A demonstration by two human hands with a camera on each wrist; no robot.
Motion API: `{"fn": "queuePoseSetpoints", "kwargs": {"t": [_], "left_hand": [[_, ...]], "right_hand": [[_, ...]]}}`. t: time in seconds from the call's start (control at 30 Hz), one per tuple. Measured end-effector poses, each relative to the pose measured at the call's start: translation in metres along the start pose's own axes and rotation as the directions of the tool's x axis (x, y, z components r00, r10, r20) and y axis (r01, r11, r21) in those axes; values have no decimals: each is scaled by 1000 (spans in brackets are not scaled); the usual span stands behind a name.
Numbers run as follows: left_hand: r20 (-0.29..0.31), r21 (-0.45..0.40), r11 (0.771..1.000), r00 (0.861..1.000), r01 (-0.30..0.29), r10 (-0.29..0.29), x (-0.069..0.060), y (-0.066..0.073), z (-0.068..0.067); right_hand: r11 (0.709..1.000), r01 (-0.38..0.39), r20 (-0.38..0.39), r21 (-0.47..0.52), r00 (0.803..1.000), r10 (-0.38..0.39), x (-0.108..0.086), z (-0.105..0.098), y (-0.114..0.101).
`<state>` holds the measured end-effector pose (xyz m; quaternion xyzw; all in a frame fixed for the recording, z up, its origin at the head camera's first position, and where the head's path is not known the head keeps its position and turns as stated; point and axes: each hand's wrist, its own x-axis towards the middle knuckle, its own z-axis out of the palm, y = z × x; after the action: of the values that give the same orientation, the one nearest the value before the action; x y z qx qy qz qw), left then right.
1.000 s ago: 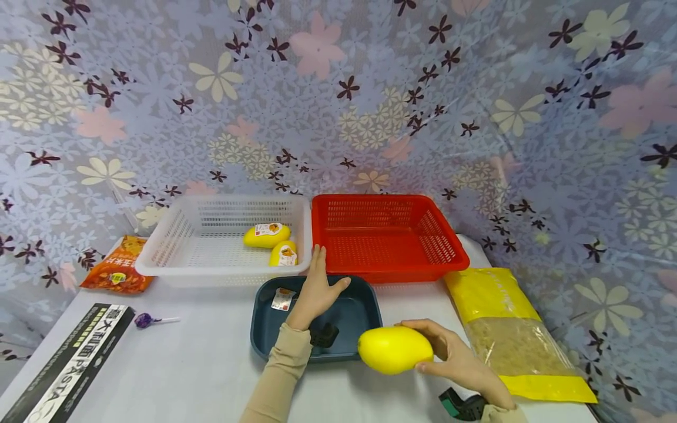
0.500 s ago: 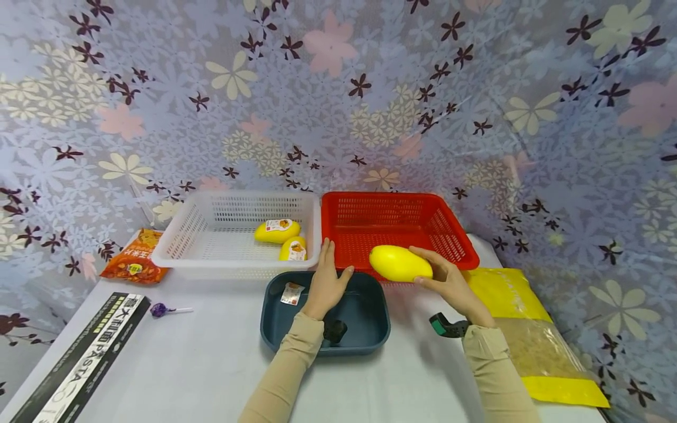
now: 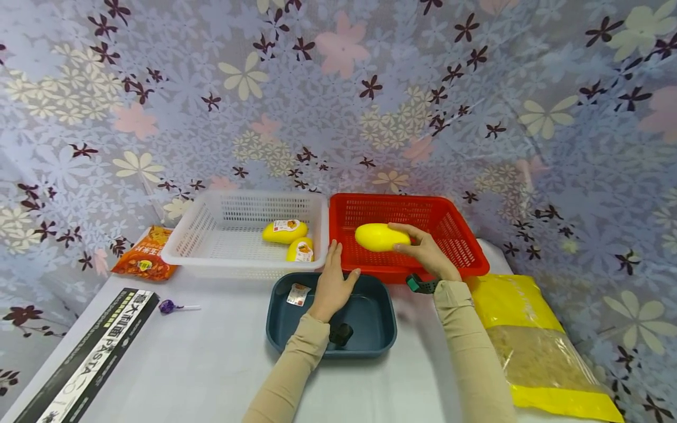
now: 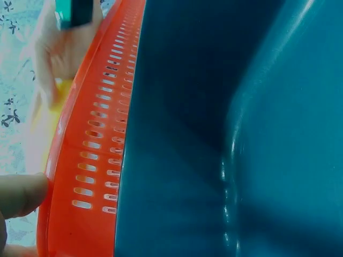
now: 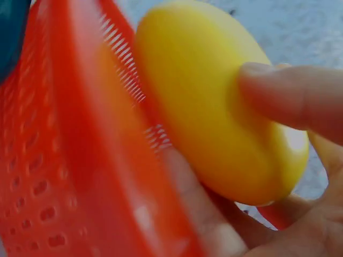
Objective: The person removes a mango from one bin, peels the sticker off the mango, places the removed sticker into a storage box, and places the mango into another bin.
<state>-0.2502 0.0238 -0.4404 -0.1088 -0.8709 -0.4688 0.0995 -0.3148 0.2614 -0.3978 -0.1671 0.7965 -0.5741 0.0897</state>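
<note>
A plain yellow mango [image 3: 381,237] is gripped in my right hand [image 3: 427,254], over the red perforated basket [image 3: 404,276]. The right wrist view has the thumb pressed on the mango [image 5: 209,101] and other fingers beneath it, beside the blurred red rim [image 5: 134,176]. My left hand [image 3: 332,289] stretches over the dark blue tub [image 3: 370,320], its fingers straight and its tips at the near left corner of the red basket. In the left wrist view its thumb [image 4: 24,194] lies at the basket's rim. A small printed label [image 3: 298,295] lies inside the tub.
Left of the red basket stands a white basket [image 3: 211,262] with two labelled mangoes [image 3: 285,233]. An orange snack bag [image 3: 145,258], a lollipop [image 3: 168,306] and a black pasta box [image 3: 90,358] lie left. A yellow pouch [image 3: 534,346] lies right.
My right hand has carried the mango from beside the tub's right front, forward and up to over the red basket. The left hand stays nearly put; the view has shifted a little.
</note>
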Motion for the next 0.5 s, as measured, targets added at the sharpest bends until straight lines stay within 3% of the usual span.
{"fn": "queuePoseSetpoints", "kwargs": {"t": [0.2, 0.37, 0.5], "left_hand": [[10, -4, 1000, 1000, 7, -7, -1, 1, 0], [12, 0, 1000, 1000, 11, -11, -1, 1, 0], [7, 5, 1000, 1000, 8, -8, 0, -1, -1]], "right_hand": [[976, -41, 67, -214, 996, 56, 19, 10, 4], [907, -59, 167, -417, 976, 140, 26, 23, 3], [877, -83, 147, -473, 974, 171, 25, 29, 1]]}}
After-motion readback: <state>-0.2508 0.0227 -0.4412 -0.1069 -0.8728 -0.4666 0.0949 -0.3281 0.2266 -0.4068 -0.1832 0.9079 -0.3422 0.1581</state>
